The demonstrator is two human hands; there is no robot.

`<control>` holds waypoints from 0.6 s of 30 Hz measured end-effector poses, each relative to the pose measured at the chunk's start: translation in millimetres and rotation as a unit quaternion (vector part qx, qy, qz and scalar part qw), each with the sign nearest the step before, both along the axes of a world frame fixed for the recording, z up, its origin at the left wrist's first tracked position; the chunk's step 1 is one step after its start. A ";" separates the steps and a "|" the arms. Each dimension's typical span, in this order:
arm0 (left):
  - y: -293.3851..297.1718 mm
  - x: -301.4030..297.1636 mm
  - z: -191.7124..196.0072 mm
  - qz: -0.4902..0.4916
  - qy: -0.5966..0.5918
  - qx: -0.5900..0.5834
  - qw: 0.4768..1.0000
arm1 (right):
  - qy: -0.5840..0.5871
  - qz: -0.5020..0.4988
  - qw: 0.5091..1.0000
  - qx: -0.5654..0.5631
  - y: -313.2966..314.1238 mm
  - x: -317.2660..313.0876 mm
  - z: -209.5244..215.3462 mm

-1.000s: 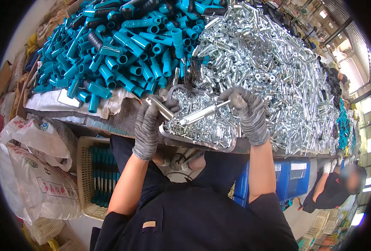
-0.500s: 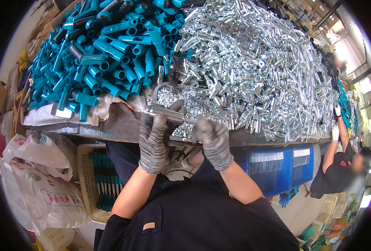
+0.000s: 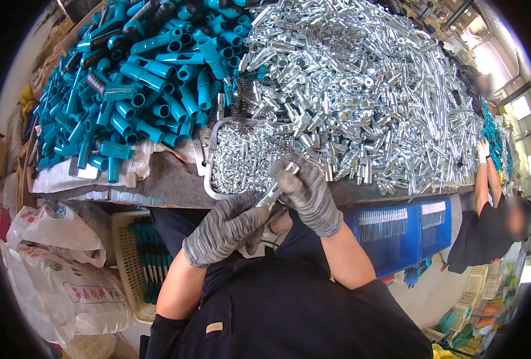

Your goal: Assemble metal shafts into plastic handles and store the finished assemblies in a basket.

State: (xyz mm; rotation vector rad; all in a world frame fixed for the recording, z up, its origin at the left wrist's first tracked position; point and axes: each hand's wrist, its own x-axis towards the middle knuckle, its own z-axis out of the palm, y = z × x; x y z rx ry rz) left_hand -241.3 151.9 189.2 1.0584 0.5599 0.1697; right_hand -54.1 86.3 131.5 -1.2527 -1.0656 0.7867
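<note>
A shiny metal tube-shaped part (image 3: 271,196) is held at a slant between my hands, in front of the table edge. My left hand (image 3: 224,227), in a grey knitted glove, is closed round its lower end. Its upper end is pinched by the fingers of my right hand (image 3: 308,194), gloved the same way. Just beyond them lies a metal-rimmed tray (image 3: 208,173) filled with small silvery pieces (image 3: 241,158). Behind my right hand rises a large heap of silvery metal parts (image 3: 361,102). To the left is a pile of teal tubular handles (image 3: 151,78).
White sacks (image 3: 68,281) and a cream basket (image 3: 125,263) of teal-handled pieces stand at the lower left. Blue bins (image 3: 388,239) with metal rods are below the table at right. Another person (image 3: 487,233) reaches to the table's far right. Dark springs (image 3: 240,99) lie between the piles.
My left hand has lowered and turned, and the metal part has swung from nearly level to a steep slant. My right fingers have moved onto its upper end. The tray is more exposed.
</note>
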 end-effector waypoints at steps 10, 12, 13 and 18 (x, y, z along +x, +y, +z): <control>38.9 -3.9 -64.9 0.301 0.053 0.227 0.925 | -0.350 -0.084 0.929 -0.090 63.1 57.6 20.6; 62.2 -17.4 -81.6 0.331 0.071 0.221 0.914 | -0.505 -0.126 0.849 -0.091 84.7 76.5 0.5; 70.4 -21.4 -95.6 0.359 0.070 0.229 0.902 | -0.644 -0.164 0.742 -0.087 91.5 80.5 -5.6; 80.3 -32.9 -114.2 0.376 0.028 0.137 0.916 | -0.716 -0.068 0.633 -0.287 119.5 55.0 12.4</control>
